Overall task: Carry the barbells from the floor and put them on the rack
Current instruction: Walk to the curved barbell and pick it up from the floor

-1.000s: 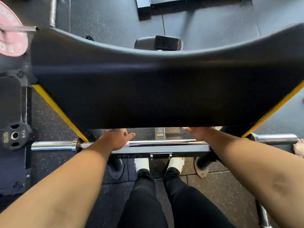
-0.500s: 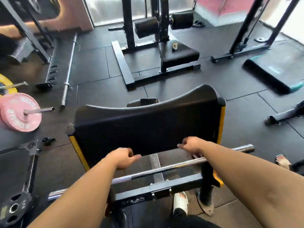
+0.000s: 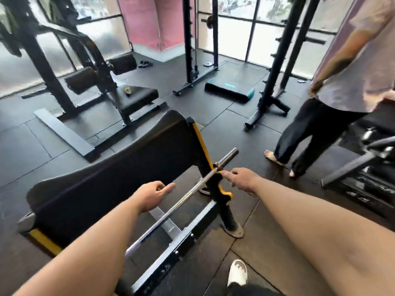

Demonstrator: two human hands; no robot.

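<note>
A bare steel barbell [image 3: 183, 197] lies across the rack of a curl bench, its right end resting in the black and yellow cradle [image 3: 218, 186]. The bench's big black pad [image 3: 119, 174] rises just behind the bar. My left hand [image 3: 151, 195] hovers a little left of the bar, fingers loosely curled with the index finger out, holding nothing. My right hand [image 3: 241, 180] floats beside the cradle, fingers apart, not gripping the bar. The bar's left end is hidden behind my left forearm.
A person in black trousers [image 3: 310, 133] stands barefoot at the right. A black machine [image 3: 367, 167] fills the right edge. Behind the pad stand a leg machine with a seat [image 3: 132, 97], upright rack posts [image 3: 275, 60] and a step platform [image 3: 230, 88].
My view lifted and swung to the right. Both hands came off the barbell, which stays on the rack. The standing person came into sight on the right.
</note>
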